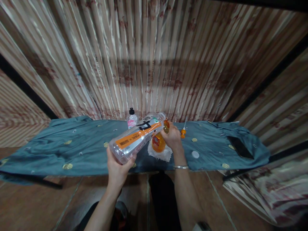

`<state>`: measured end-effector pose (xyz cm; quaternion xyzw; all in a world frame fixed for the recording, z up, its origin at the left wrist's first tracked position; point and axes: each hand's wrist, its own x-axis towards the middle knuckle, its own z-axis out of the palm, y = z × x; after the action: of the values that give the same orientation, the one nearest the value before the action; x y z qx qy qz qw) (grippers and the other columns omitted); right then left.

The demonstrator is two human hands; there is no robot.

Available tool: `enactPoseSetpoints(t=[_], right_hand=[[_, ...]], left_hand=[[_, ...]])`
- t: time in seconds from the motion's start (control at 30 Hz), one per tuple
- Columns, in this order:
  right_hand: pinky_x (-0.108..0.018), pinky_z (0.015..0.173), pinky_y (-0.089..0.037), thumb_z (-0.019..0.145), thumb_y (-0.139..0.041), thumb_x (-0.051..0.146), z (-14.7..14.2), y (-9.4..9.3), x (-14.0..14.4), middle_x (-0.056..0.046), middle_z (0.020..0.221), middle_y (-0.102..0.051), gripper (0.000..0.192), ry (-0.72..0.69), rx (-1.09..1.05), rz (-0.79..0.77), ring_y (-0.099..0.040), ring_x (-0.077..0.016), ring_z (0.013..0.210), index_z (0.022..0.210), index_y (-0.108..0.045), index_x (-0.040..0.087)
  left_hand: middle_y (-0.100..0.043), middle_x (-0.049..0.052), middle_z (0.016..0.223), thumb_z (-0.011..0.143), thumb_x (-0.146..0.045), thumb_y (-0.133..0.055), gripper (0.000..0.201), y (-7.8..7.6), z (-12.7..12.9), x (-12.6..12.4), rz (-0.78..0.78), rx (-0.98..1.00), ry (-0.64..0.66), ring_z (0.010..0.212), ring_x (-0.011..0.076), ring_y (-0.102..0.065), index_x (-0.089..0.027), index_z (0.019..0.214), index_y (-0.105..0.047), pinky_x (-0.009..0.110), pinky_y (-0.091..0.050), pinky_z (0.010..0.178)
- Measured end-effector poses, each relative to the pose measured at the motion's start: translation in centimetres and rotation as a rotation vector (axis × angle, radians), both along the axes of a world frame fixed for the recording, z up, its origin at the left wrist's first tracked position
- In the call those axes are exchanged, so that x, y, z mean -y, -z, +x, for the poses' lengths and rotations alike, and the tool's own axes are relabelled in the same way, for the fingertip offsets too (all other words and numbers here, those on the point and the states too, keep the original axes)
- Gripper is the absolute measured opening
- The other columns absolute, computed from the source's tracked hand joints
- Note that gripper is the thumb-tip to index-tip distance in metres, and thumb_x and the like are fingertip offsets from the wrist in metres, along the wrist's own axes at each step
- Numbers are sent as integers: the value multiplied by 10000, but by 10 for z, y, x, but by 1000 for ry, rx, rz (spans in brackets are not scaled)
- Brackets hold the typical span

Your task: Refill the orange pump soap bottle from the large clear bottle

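Over the blue cloth (72, 147):
Left hand (117, 168): wrapped around a clear bottle (136, 136), tipped toward a small orange bottle (158, 142).
Right hand (172, 138): fingers closed around the orange bottle, on a white rag (163, 155).

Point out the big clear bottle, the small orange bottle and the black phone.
big clear bottle (134, 138): head view, on its orange label, mid-body.
small orange bottle (157, 144): head view, on its orange lower body, below the right hand.
black phone (240, 147): head view, middle of its dark face.
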<state>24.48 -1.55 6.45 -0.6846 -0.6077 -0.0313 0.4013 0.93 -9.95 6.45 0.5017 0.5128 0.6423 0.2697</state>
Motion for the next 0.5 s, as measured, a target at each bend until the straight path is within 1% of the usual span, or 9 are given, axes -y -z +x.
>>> enactPoseSetpoints(t=[0.1,0.2,0.33,0.37,0.4,0.5], right_hand=[[-401,893,-566,916,-680,340,-2,0,0,-153,1047,-796,424,-18,6,-4,-745,-310,1004,1285,-620,139],[-383,878,-560,918,-696,351,-2,-6,3,-139,1004,-794,402,-22,16,-16,-749,-301,983,1250,-627,136],[-359,870,-542,918,-718,376,3,-20,6,-109,967,-792,262,-69,68,-66,-747,-285,964,1084,-662,180],[-356,865,-538,915,-725,381,5,-24,6,-109,972,-793,242,-83,88,-80,-745,-286,963,1047,-664,187],[-355,859,-534,910,-733,389,6,-28,7,-112,980,-792,238,-96,107,-93,-743,-287,962,1021,-664,190],[-354,846,-528,894,-755,413,11,-38,6,-121,997,-790,264,-131,147,-133,-742,-289,961,998,-666,187]], left_hand=[[-715,131,1213,579,-434,-933,857,2,-8,-1,-59,23,31,1101,316,-747,-194,1295,-527,454,-602,984],[-715,129,1213,572,-421,-943,857,4,-14,-1,-75,1,29,1103,325,-744,-196,1289,-532,462,-602,986],[-714,136,1221,601,-456,-933,867,9,-17,2,-76,-28,0,1114,325,-728,-185,1324,-538,482,-582,1017],[-714,143,1225,621,-481,-918,861,11,-17,2,-59,-30,-40,1112,326,-722,-174,1334,-547,501,-566,1041],[-717,147,1216,631,-505,-906,852,13,-17,3,-48,-33,-70,1104,328,-718,-164,1331,-560,527,-543,1070],[-714,164,1246,622,-528,-906,869,16,-18,3,-48,-39,-62,1137,345,-700,-158,1334,-570,578,-491,1124]])
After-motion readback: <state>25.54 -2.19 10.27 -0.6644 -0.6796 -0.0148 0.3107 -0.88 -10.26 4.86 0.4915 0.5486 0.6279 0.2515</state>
